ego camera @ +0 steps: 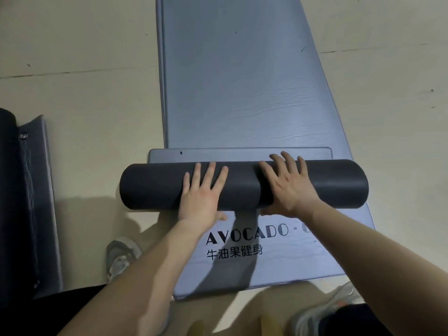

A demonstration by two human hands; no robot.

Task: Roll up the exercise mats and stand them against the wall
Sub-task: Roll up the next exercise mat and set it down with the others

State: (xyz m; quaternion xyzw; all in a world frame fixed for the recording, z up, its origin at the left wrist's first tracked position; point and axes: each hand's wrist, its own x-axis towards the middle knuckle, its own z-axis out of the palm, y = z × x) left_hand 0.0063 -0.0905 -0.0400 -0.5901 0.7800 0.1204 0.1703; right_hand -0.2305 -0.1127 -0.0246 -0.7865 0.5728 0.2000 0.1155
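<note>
A dark grey rolled mat [150, 187] lies crosswise on a flat blue-grey mat [230, 81] printed with "AVOCADO". The flat mat stretches away from me along the floor. The last strip of the roll, its blue-grey loose end [218, 155], lies flat just beyond the roll. My left hand [201, 192] presses on the middle of the roll with fingers spread and thumb tucked at its near side. Over the roll's right half, my right hand [286, 187] wraps with its thumb underneath.
Another partly rolled dark mat [21, 202] with a blue-grey edge lies along the left border. My shoes show at the lower left [121, 258] and the lower right [324, 314]. Pale floor [84, 57] surrounds the mats.
</note>
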